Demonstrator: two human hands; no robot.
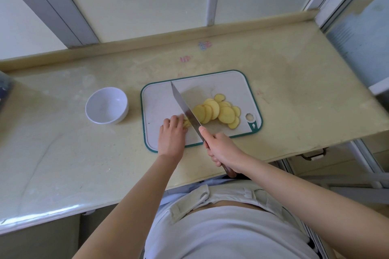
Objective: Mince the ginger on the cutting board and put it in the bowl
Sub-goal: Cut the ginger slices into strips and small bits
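Observation:
Several yellow ginger slices (219, 111) lie fanned out on the right half of a white cutting board with a green rim (160, 99). My right hand (223, 151) grips the wooden handle of a long knife (185, 109) whose blade crosses the board diagonally, just left of the slices. My left hand (171, 136) rests with curled fingers on a small stack of ginger (186, 123) at the blade's left side, mostly hiding it. A white bowl (107, 105), with nothing in it, stands on the counter left of the board.
The pale yellow counter (63, 153) runs to a raised back ledge below a window. Its front edge lies close to my body. A dark object (4, 88) sits at the far left edge. A drawer handle (312, 154) shows below the counter at right.

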